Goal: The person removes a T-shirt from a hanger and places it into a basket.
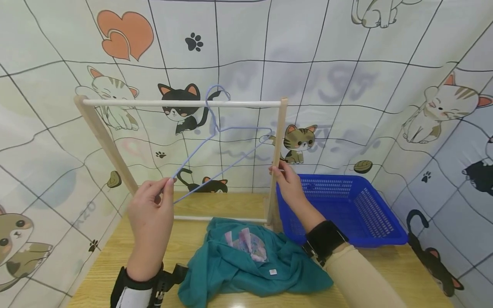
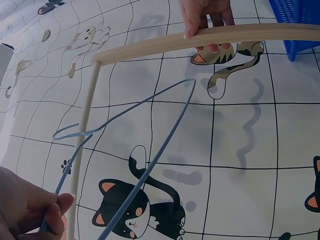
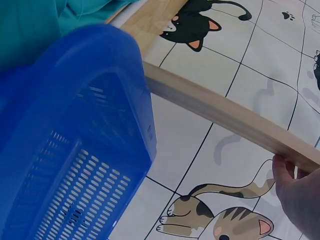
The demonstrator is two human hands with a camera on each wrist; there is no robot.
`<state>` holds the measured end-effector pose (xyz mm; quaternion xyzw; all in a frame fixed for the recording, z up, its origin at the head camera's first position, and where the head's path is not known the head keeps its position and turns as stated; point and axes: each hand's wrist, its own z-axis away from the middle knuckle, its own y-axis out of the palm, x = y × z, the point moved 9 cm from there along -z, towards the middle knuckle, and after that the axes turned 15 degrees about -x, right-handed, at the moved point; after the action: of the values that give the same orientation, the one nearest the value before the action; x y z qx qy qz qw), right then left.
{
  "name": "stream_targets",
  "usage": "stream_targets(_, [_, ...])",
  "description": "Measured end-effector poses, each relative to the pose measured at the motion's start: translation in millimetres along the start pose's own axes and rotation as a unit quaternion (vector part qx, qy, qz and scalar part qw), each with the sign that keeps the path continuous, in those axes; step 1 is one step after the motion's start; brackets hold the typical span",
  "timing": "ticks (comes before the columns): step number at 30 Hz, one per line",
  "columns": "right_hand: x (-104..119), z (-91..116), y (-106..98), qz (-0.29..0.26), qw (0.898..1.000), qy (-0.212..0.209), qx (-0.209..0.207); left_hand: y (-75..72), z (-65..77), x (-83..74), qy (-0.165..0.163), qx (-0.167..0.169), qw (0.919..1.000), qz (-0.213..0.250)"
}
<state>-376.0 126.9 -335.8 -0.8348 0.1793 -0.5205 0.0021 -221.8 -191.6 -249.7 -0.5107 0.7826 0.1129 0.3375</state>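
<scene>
A thin blue clothes hanger (image 1: 246, 127) has its hook over the white top rail (image 1: 154, 103) of a small wooden rack. My left hand (image 1: 152, 218) pinches the hanger's left end between thumb and fingers, and the wire slants up and away from it. With my right hand (image 1: 290, 184) I hold the rack's right wooden post (image 1: 280, 132), the fingers around it; the left wrist view shows this hand (image 2: 207, 15) too. Below the hanger, a teal garment (image 1: 227, 273) lies bunched in front of the rack, with a pink and purple print and a small white label.
A blue plastic basket (image 1: 385, 226) with slotted walls stands right of the rack, close to its post. The wooden tabletop (image 1: 111, 265) meets a wall covering (image 1: 246, 42) printed with cats and grid lines. A white lower rail (image 1: 192, 218) runs behind the garment.
</scene>
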Motion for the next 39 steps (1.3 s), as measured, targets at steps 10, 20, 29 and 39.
stream_targets(10, [32,10,-3,-0.007,1.0,0.012,0.024,10.3,4.2,4.1,0.004,0.012,0.9999,-0.006])
stream_targets(20, [29,8,-3,-0.025,0.999,0.022,0.019,18.4,10.5,11.8,0.009,0.026,0.999,-0.034])
stream_targets(29, [27,9,-3,-0.016,0.999,0.032,0.021,18.4,11.9,12.2,0.015,0.023,0.9991,-0.031])
stream_targets(39, [22,8,-3,-0.015,0.999,0.041,0.026,18.3,15.6,10.9,0.017,0.037,0.999,-0.015])
